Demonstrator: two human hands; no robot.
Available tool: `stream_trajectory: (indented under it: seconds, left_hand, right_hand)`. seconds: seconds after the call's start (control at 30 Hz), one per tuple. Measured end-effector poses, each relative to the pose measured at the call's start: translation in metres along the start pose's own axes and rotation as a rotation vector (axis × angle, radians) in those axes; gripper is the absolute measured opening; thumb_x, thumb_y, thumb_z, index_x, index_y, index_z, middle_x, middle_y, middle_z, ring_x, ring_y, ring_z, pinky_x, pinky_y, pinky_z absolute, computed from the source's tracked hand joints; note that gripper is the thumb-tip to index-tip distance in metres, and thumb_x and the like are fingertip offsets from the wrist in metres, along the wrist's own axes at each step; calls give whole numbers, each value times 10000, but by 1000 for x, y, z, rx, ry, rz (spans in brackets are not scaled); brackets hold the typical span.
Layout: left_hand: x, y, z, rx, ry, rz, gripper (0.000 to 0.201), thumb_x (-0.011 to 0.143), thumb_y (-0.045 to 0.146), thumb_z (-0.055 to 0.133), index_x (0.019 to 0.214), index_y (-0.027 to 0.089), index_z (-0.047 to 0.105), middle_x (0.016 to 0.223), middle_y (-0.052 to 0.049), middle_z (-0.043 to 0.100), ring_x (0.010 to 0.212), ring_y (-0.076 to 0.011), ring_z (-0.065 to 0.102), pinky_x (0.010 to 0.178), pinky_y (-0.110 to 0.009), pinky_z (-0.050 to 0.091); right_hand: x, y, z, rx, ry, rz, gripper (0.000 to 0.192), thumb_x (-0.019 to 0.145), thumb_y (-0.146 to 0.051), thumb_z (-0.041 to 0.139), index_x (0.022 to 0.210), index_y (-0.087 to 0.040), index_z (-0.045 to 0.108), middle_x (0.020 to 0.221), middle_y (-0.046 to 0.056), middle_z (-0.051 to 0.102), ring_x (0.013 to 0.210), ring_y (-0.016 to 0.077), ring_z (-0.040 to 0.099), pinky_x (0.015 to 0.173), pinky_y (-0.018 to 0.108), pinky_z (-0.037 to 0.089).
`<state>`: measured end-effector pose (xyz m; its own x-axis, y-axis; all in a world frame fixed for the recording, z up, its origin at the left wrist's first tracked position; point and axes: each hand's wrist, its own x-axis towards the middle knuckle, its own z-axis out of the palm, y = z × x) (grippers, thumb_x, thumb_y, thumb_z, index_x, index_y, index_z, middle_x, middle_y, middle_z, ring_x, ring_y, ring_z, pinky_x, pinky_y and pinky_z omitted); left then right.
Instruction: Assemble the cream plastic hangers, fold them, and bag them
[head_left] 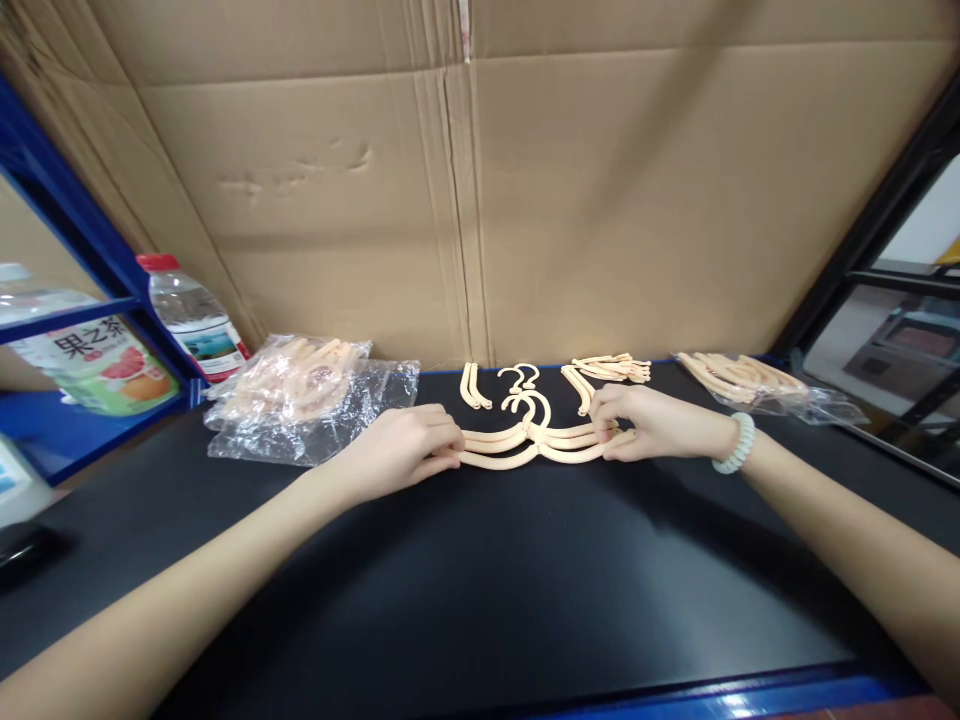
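Observation:
Several cream-coloured clothes hangers [504, 460] lie overlapped at the middle of the black table, their hooks pointing to the back. My left hand [416, 445] has its fingers closed round the left ends of these hangers. At their right ends my right hand [637, 422] grips them between thumb and fingers; a pale coiled band is on that wrist. The hanger tips are partly hidden by my fingers. Just behind lie loose hanger hooks [519, 378], a pair of curved hanger arms [472, 386] and another pair of arms [577, 388].
A clear bag of hanger parts [300, 385] lies at the back left, and another bag [742, 378] at the back right. More small parts [613, 367] are heaped behind my right hand. A red-capped bottle [196, 320] stands left, by a blue shelf frame [75, 320]. Cardboard [600, 200] walls the back.

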<state>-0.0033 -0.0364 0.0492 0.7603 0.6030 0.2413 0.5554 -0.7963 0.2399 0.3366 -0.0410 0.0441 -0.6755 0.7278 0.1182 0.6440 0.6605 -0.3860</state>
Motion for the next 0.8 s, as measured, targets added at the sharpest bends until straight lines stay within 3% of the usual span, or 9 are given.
stream_trajectory:
  seconds: [0.13,0.33,0.8]
  left_hand:
    - [-1,0,3,219,-31,36,167,904,262,534,830,218,677,861,-58,671,804,-197,591,706,-263,412]
    - [-3,-6,4,368,-69,40,176,926,230,493,831,182,633,874,-50,638,766,-184,608,679,-272,444]
    - [-1,2,5,551,-94,-59,191,934,225,419,792,179,538,829,-31,608,732,-182,598,581,-277,402]
  right_hand:
    - [0,4,1,-44,-27,9,109,775,-285,664,735,-187,691,858,63,589,854,212,555,788,347,424]
    - [1,5,0,-65,12,17,247,823,-404,645,742,-175,689,838,69,603,831,208,555,775,346,427]
    - [0,5,-1,-131,31,41,132,809,-291,620,769,-165,620,794,56,621,763,189,568,729,325,442]
